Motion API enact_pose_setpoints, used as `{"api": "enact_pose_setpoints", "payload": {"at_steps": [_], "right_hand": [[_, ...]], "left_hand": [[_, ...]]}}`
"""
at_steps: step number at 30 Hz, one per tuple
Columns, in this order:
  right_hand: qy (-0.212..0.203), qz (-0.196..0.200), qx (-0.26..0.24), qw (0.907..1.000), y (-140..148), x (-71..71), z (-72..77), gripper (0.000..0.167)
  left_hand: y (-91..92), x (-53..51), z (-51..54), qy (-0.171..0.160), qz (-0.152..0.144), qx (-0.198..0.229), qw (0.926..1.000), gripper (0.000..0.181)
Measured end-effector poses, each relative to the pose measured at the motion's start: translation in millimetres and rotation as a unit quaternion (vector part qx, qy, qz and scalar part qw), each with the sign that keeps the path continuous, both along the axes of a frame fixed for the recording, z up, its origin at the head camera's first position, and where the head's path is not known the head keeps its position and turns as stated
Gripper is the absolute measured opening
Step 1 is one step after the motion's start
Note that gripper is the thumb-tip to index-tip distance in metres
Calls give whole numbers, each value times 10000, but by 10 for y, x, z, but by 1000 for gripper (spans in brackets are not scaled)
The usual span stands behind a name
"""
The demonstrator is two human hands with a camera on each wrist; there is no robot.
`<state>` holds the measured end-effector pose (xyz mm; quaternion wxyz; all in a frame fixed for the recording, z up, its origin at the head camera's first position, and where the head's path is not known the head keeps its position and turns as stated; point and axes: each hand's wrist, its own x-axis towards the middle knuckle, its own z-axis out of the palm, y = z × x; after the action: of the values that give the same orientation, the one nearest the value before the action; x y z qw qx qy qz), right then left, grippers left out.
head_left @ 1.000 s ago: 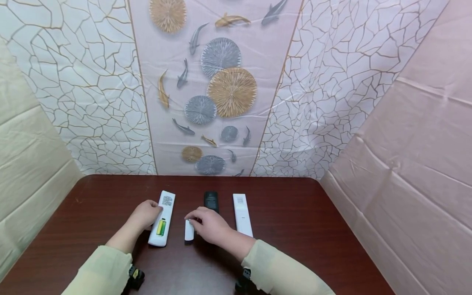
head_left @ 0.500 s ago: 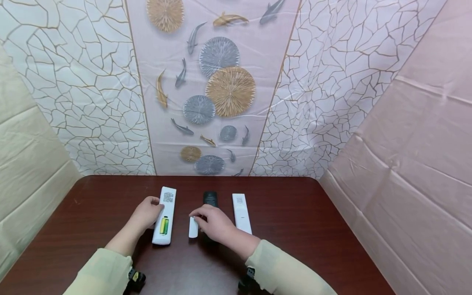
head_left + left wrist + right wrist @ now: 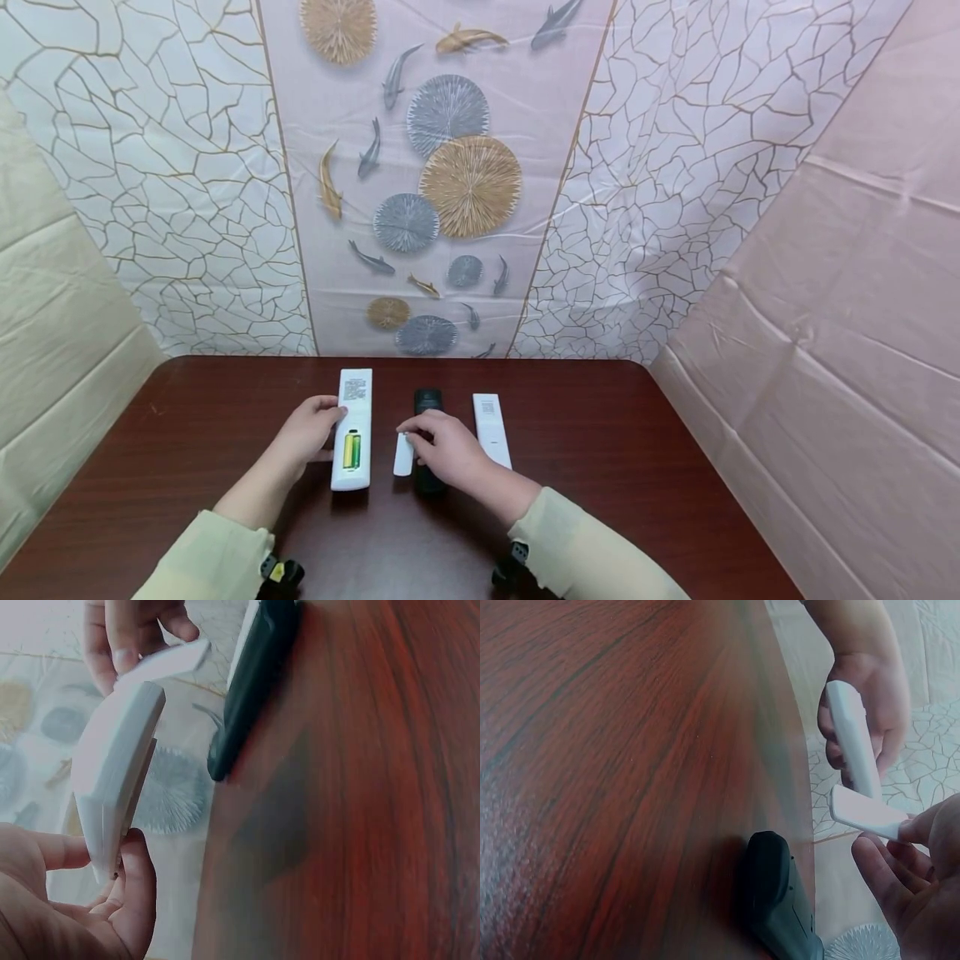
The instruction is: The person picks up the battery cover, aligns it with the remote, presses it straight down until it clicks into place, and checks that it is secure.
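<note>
My left hand (image 3: 306,432) grips a white remote control (image 3: 360,414) by its left side, thumb on the upturned back. Two yellow-green batteries (image 3: 352,450) lie in its uncovered compartment. Just to the right, my right hand (image 3: 448,450) pinches a small white battery cover (image 3: 403,456) between thumb and fingers. In the right wrist view, the cover (image 3: 866,813) is held close to the remote's edge-on body (image 3: 853,731); whether they touch I cannot tell. Both pieces are raised off the table, as the left wrist view shows.
A black remote (image 3: 428,400) lies on the dark wooden table (image 3: 600,483), partly under my right hand. Farther right lies another white remote (image 3: 491,425), its lower end hidden by the forearm. A patterned cloth (image 3: 465,183) hangs behind the table.
The left hand has shifted the white remote rightward and away from me and straightened it from its slant. The right hand, still pinching the cover, has moved slightly right, uncovering the black remote's lower end.
</note>
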<state>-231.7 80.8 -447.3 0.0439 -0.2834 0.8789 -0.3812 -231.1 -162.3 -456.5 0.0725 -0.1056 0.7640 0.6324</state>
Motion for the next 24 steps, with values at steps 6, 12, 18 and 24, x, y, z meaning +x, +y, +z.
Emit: {"api": "enact_pose_setpoints", "payload": {"at_steps": [6, 12, 18, 24], "right_hand": [[-100, -3, 7, 9999, 19, -4, -10, 22], [-101, -9, -27, 9999, 21, -2, -14, 22], [-51, -18, -105, 9999, 9, 9, 20, 21], [-114, -82, -242, 9996, -9, 19, 68, 21]], "left_hand": [[55, 17, 69, -92, 28, 29, 9999, 51], [60, 20, 77, -98, 27, -41, 9999, 54], [62, 20, 37, -118, 53, -51, 9999, 52], [66, 13, 22, -90, 27, -53, 9999, 52]]}}
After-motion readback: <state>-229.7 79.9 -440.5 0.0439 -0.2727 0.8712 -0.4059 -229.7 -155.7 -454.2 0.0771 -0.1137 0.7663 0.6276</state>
